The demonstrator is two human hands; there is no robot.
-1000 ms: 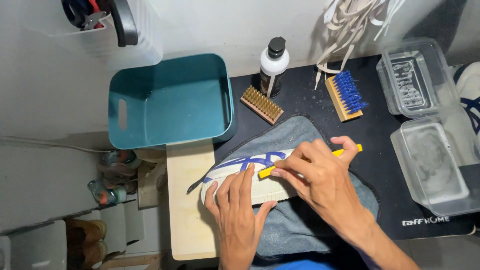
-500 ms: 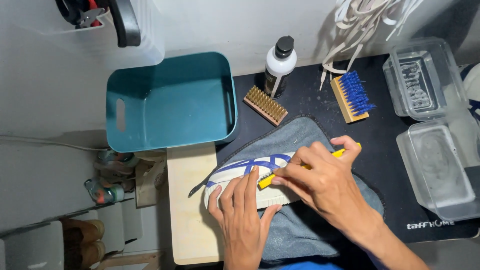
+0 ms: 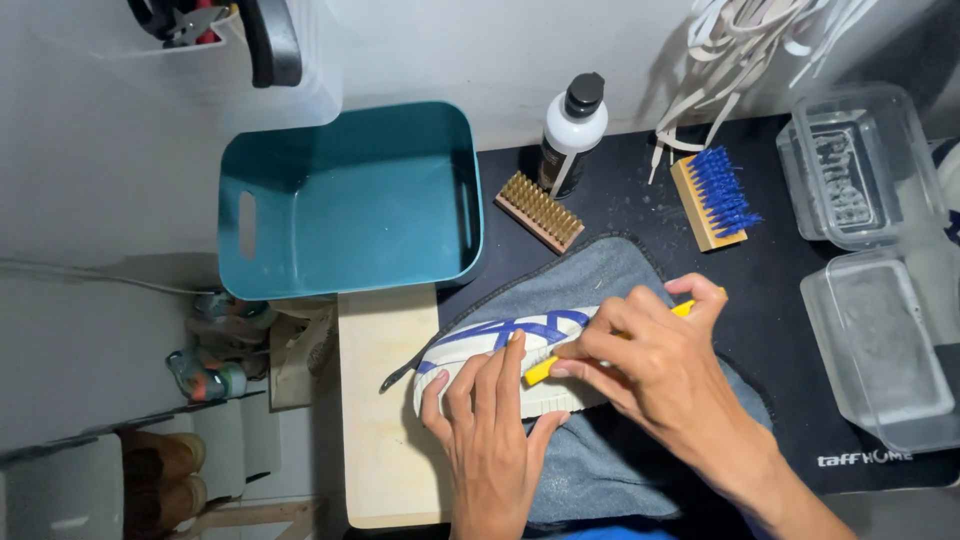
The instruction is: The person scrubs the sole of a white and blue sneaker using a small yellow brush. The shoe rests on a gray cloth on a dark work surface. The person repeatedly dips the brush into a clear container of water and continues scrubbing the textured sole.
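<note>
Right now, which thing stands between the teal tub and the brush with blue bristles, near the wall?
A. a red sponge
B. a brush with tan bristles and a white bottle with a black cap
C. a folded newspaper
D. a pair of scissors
B: the tan-bristle brush and the white bottle stand on the dark mat between the teal tub and the blue-bristle brush.

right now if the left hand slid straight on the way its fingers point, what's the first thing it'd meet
The left hand lies on the white sneaker with blue stripes, fingers pointing up the picture. Going straight on, it would probably cross the grey towel and meet the tan bristle brush first; depth is hard to judge.
</note>
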